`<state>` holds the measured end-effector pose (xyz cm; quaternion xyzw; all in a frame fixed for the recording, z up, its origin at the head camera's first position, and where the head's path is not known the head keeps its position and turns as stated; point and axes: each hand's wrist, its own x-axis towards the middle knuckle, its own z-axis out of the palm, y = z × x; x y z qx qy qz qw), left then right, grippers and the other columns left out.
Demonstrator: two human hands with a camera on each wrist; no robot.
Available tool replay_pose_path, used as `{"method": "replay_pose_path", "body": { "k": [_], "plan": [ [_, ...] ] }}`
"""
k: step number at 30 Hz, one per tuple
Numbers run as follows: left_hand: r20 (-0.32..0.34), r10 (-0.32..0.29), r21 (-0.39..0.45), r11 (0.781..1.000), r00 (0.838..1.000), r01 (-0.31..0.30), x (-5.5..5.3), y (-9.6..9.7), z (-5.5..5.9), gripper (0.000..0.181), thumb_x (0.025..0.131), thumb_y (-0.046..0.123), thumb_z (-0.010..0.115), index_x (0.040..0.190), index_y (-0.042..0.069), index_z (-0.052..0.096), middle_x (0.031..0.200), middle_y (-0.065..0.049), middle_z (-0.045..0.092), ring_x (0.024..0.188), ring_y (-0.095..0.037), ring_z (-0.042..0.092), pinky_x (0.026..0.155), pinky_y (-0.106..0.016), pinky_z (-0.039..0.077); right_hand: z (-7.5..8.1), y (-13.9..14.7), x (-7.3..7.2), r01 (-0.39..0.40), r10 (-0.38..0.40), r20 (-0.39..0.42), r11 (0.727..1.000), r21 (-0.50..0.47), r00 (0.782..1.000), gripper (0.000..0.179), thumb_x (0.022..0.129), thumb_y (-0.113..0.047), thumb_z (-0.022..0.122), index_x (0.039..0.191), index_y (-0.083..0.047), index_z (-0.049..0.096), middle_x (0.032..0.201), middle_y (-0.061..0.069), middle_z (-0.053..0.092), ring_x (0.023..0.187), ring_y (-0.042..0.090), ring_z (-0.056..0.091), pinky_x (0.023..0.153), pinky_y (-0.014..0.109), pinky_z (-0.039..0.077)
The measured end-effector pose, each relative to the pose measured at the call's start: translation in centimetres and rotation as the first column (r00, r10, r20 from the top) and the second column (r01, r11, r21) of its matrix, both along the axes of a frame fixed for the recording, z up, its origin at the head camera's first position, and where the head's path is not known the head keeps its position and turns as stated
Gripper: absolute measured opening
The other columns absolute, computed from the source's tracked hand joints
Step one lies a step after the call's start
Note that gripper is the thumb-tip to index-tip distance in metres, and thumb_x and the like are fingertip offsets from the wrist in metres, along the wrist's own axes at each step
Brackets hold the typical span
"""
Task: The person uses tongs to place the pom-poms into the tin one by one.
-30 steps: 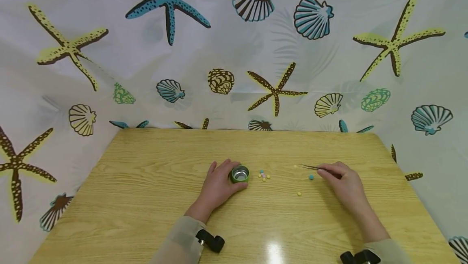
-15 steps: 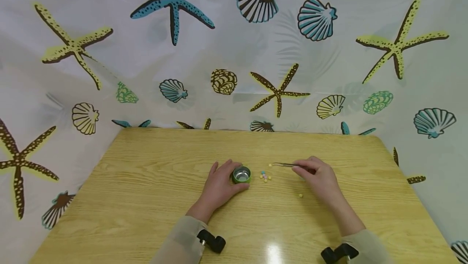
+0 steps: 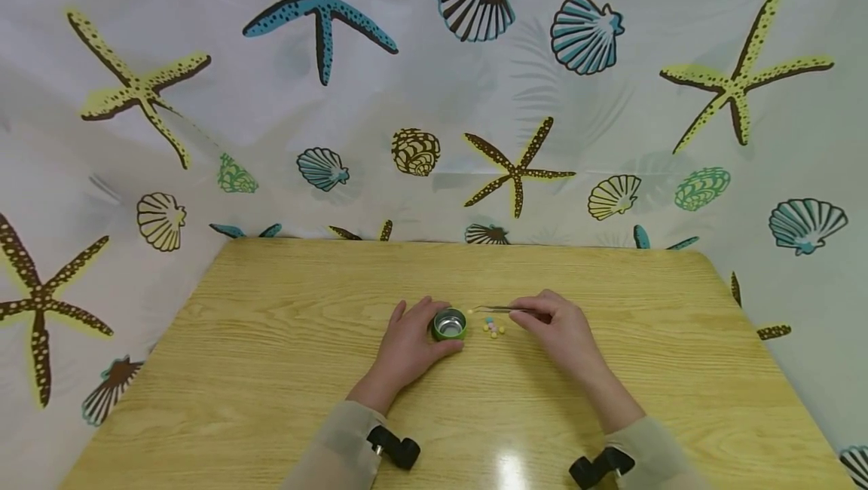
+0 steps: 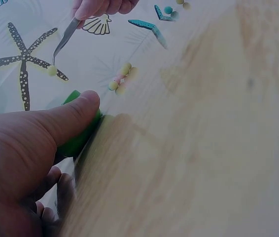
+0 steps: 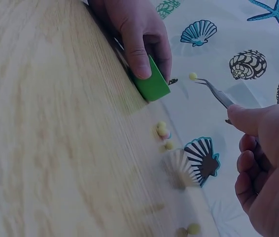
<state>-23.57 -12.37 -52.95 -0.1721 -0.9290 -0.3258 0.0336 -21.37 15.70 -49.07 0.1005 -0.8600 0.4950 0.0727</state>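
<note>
1. Biggest thing first: I'm looking at a wooden table from far off, and both hands are working over it, well apart at the wrists.
2. The left hand is curling round the cup, thumb on the near side and fingers on the far side. It's spreading only about as wide as the cup, so I'm calling that a proper hold.
3. The right hand is pinching the tweezers between thumb and fingers, nothing else in there that I'm seeing.
4. The green cup is standing upright inside the left hand's grasp, mouth up, off the right hand's fingertip side.
5. The tweezers are running lengthwise out of the right hand, pointing across at the cup and the left hand.
6. The loose beads are lying in a cluster between the hands, just below the tweezers in the head view.
7. The yellow bead is sitting at the tweezer tips, raised off the wood, just beside the cup. It's looking nearer the left fingertips than the right ones, so I'm reckoning everything's hinging on that small sideways gap to the rim.
</note>
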Motion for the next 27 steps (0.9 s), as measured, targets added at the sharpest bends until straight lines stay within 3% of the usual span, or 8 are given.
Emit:
{"method": "replay_pose_path", "body": {
  "k": [12,27],
  "plan": [
    [0.002,0.001,-0.004,1.000,1.000,-0.001,0.1,0.0,0.1,0.070,0.093,0.038,0.093,0.150,0.008,0.066,0.153,-0.015,0.065,0.156,-0.037,0.046,0.136,-0.061,0.013,-0.6,-1.9,0.1,0.001,-0.001,0.002,0.995,0.095,1.000,0.011,0.103,-0.024,0.083,0.113,-0.022,0.088,0.089,-0.006,0.065,0.077,0.018,0.055,0.064,0.030,0.046],
    [-0.008,-0.002,-0.013,1.000,1.000,0.002,0.0,0.1,0.1,0.070,0.093,0.039,0.093,0.149,0.008,0.067,0.152,-0.015,0.066,0.155,-0.036,0.047,0.135,-0.061,0.014,-0.9,-1.9,0.3,0.040,-0.033,-0.037,0.981,0.191,0.999,0.010,0.101,-0.025,0.085,0.110,-0.024,0.089,0.089,-0.010,0.066,0.076,0.015,0.057,0.065,0.032,0.048]
  ]
}}
